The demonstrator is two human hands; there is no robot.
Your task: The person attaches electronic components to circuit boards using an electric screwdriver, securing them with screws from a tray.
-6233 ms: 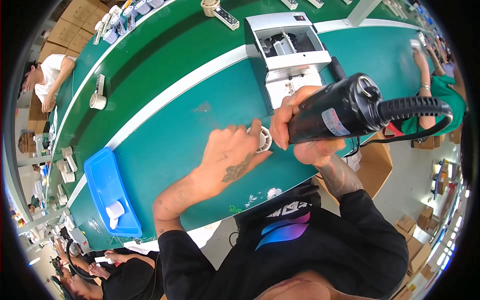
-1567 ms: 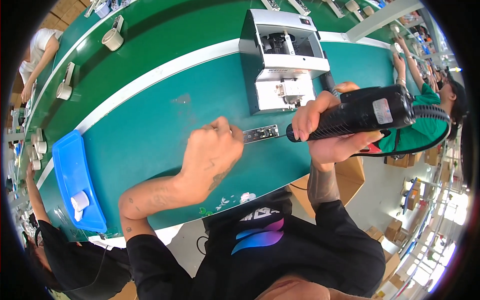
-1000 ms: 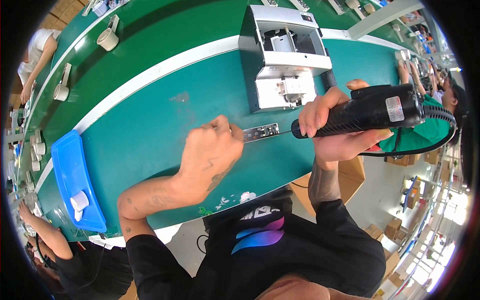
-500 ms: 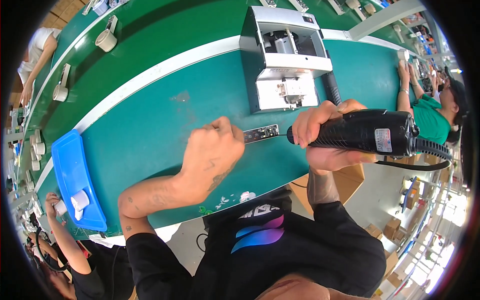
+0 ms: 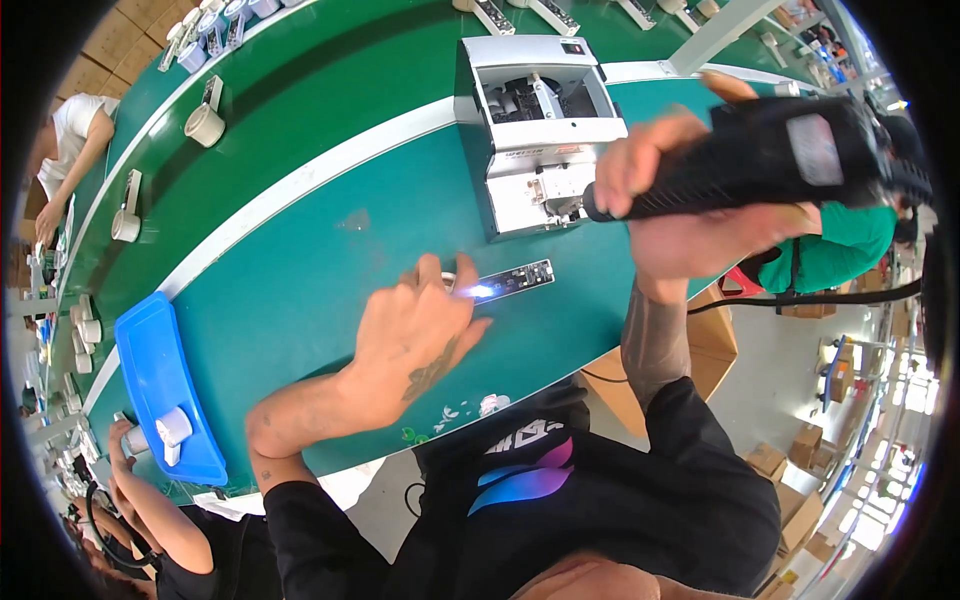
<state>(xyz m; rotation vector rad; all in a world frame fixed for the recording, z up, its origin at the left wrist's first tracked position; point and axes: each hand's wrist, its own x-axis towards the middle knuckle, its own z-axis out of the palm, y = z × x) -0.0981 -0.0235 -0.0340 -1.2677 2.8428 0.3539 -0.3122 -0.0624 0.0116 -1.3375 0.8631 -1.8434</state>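
Board (image 5: 522, 279) points lengthwise right, slightly forward, from the left hand (image 5: 412, 322).

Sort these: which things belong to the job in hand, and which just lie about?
In use:
circuit strip, at left hand
black driver, in right hand
silver machine, seemingly, by the driver's nose

Lying about, apparently:
blue tray with white part
carton

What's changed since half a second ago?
The right hand has swung the black power tool forward from the end of the circuit strip to the silver machine; contact is unclear. The left hand has loosened its fingers, and a bluish light now shows on the strip. The blue tray still holds its white part.
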